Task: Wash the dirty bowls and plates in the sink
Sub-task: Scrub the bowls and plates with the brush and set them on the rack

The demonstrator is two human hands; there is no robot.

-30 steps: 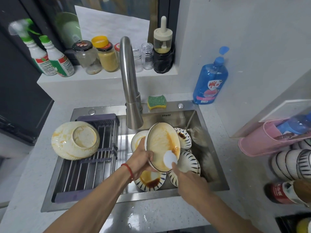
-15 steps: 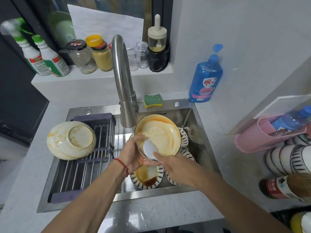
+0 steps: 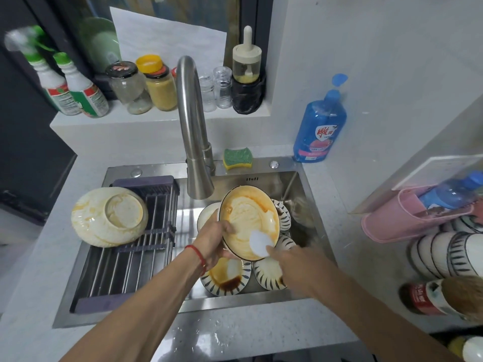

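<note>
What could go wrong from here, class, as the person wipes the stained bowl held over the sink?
1. The left hand pinches the greasy bowl by its rim; it might slip onto the striped dishes below and chip them.
2. The right hand presses a white pad inside; sauce may only smear, since no water runs from the faucet.
3. The upturned bowl overhangs the rack and could slide.

I see a brushed-metal sink (image 3: 311, 189) with a satin steel faucet (image 3: 192, 131) rising behind it; in it, glossy glazed ceramic plates (image 3: 226, 279); behind it, a rough-topped sponge (image 3: 237, 158).
</note>
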